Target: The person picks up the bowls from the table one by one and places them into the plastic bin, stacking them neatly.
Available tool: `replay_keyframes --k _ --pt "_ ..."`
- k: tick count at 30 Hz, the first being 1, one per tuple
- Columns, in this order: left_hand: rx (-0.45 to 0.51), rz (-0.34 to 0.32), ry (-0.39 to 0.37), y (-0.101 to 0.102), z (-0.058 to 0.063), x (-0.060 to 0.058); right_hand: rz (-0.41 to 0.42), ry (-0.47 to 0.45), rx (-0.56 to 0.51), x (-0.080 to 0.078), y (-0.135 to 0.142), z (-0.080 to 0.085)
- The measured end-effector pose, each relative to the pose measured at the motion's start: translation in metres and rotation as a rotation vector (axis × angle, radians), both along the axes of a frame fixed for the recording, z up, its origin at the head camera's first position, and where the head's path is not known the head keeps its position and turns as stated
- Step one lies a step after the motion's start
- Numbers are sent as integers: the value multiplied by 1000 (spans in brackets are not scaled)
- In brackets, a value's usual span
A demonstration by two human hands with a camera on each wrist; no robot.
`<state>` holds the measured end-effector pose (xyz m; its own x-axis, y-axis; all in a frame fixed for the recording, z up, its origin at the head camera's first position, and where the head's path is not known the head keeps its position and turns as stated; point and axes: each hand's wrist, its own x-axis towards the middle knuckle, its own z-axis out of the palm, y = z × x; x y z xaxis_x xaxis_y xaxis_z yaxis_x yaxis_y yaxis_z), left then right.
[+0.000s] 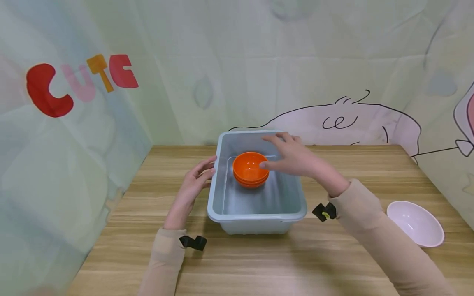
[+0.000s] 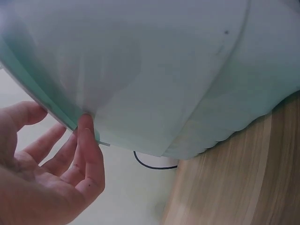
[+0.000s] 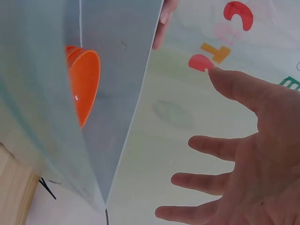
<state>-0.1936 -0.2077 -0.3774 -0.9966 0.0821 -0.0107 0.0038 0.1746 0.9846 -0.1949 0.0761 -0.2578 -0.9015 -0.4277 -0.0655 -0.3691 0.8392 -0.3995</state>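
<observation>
A pale blue plastic basin (image 1: 259, 217) stands on the wooden table. Inside it, in the head view, sits a stack of orange bowls (image 1: 250, 169); the right wrist view catches the bowls' orange side (image 3: 86, 89) past the basin wall. My left hand (image 1: 194, 181) is at the basin's left side, its loosely bent fingers touching the rim and the outer wall just below, as the left wrist view shows. Over the basin's right part hovers my right hand (image 1: 290, 156), fingers spread and nothing held. Its thumb overlaps the bowls' right edge in the head view.
To the right on the wooden table (image 1: 148, 255) lies a white oval bowl (image 1: 416, 224), close to my right forearm. A printed cloth (image 1: 185, 82) hangs behind the table and along its sides. Dark wrist cameras (image 1: 193, 242) sit at both cuffs.
</observation>
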Motion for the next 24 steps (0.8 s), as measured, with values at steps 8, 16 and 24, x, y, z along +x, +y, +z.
replay_keyframes --k 8,16,24 --pt "4 1 6 1 1 0 -12 16 -20 7 22 -5" --pt "10 5 -2 1 1 1 -10 46 -61 17 37 -16" --pt "-3 12 -14 2 1 1 -25 89 -113 18 50 -30"
